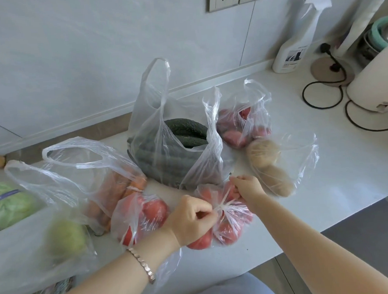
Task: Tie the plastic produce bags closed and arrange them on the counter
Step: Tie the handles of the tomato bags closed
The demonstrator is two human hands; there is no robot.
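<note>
A clear bag of tomatoes (229,226) lies near the counter's front edge. My left hand (190,219) and my right hand (247,186) each pinch one handle strand of it, pulled tight across a knot between them. Behind stands an open bag of cucumbers (166,153). A bag of red fruit (244,123) and a bag of potatoes (271,164) lie to the right. Left of my hands lie another tomato bag (145,213), a carrot bag (113,185) and a bag with a green fruit (64,238), all untied.
A wrapped cabbage (5,203) sits at the far left. A spray bottle (295,40), a black cord (326,93) and a white appliance (375,85) stand at the back right. The white counter (327,184) ends at a front edge near my body.
</note>
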